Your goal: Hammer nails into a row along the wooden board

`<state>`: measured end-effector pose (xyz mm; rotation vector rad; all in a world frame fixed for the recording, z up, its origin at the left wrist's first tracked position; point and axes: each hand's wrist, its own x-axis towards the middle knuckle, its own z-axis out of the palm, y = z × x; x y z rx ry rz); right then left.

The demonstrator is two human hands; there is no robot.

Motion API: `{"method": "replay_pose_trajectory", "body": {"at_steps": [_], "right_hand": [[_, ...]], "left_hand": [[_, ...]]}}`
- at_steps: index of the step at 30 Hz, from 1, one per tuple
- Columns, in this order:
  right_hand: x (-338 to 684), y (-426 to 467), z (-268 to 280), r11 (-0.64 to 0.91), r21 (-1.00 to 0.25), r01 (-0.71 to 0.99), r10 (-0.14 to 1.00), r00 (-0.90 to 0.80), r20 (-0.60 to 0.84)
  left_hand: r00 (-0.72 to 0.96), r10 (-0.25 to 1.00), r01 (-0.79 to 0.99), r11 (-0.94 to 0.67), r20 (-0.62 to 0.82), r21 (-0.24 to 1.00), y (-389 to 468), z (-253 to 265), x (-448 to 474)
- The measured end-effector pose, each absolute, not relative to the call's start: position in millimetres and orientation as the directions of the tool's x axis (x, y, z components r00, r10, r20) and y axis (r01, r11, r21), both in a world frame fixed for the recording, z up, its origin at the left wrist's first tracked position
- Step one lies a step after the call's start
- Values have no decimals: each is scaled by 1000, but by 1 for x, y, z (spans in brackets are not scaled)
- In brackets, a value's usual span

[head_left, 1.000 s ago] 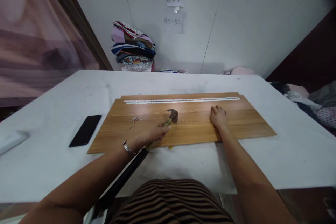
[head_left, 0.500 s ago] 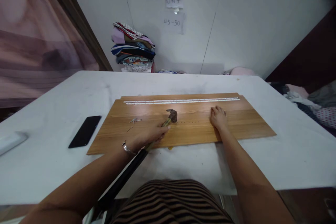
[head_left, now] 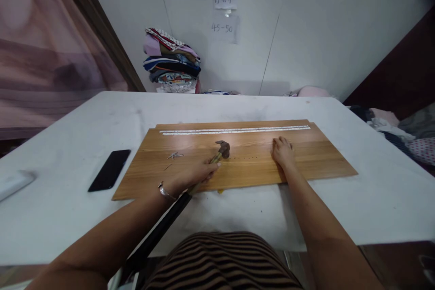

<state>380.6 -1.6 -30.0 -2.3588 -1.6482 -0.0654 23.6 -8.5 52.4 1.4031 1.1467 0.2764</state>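
My left hand [head_left: 204, 172] is wrapped round the handle of a claw hammer [head_left: 223, 149]. The hammer's head is over the middle of a wooden board [head_left: 142, 176], and its long black grip runs back under my forearm. Just right of the head, a row of small dark nail heads or holes [head_left: 243, 158] crosses the board; which they are I cannot tell. A small pile of loose nails [head_left: 175, 156] lies left of the hammer, with a single nail [head_left: 167, 166] below it. On the right part of the board rests my right hand [head_left: 282, 151], fingers slightly bent, holding nothing visible.
Two white measuring strips [head_left: 234, 130] run along the board's far side. A black phone [head_left: 109, 170] lies left of the board on the white-covered table [head_left: 340, 217]. Further left is a white object [head_left: 15, 183]. Folded clothes [head_left: 172, 61] are stacked by the wall.
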Motion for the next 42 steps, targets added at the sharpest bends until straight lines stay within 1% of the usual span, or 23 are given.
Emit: {"method": "replay_pose_trajectory", "body": {"at_steps": [5,11,16,20,25,28,35,42], "right_hand": [[381,-2,-32,-320,-179,930,915,352,195],[382,-1,-33,-303,-198,932,910,345,230],[383,-1,-35,-305,-180,935,911,341,231],[385,-1,-37,-296,-183,938,911,335,241],[384,0,-37,-308,-190,932,909,347,232],[384,0,-36,-310,-196,930,910,350,222],[386,0,-38,-306,-172,936,912,340,228],[384,-1,-37,-306,-177,935,910,342,235]], "left_hand": [[513,737,397,251,-440,883,-8,52,22],[473,737,477,248,-484,843,-9,53,26],[476,741,450,257,-473,855,-9,58,24],[497,748,442,218,-440,870,-8,56,23],[475,741,489,226,-474,843,-6,49,26],[461,742,481,253,-487,840,-6,50,27],[479,762,431,227,-435,873,-10,59,23],[460,740,456,278,-491,845,-11,58,30]]}}
